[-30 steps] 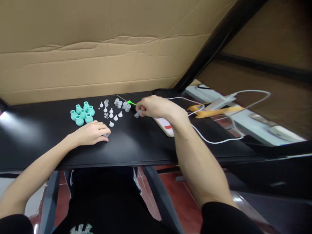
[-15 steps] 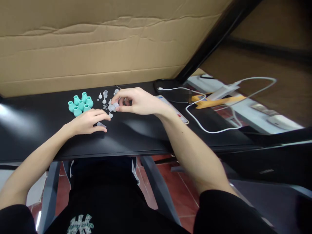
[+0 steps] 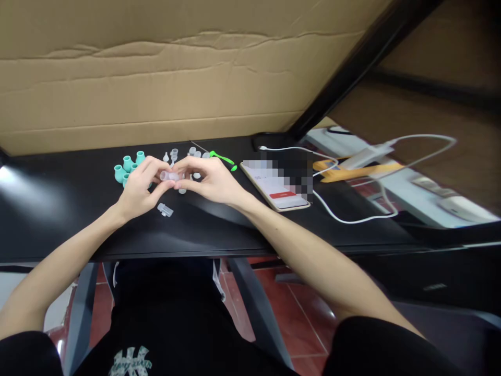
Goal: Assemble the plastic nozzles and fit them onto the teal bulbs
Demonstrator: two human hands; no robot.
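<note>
My left hand (image 3: 143, 185) and my right hand (image 3: 207, 177) meet above the black table. Both are closed, with fingertips pinching a small translucent plastic tube piece (image 3: 169, 176) whose round opening points left. Fingers cover part of it. Below my left hand, a similar clear plastic piece (image 3: 165, 210) lies on the table. Teal bulb-shaped pieces (image 3: 127, 163) stand in a group behind my left hand, partly covered by it. Beyond my hands are small translucent cups (image 3: 192, 151) and a white teardrop-shaped piece (image 3: 166, 157).
A thin tool with a green handle (image 3: 223, 159) lies behind my right hand. To the right are a phone (image 3: 276, 185), partly blurred out, a white cable (image 3: 332, 214) and a yellow object (image 3: 352, 171). A cardboard wall (image 3: 156, 94) closes off the back.
My left hand has risen from beside the loose clear piece and closed on the tube piece together with my right hand. My right hand has drawn nearer to me, uncovering the green-handled tool.
</note>
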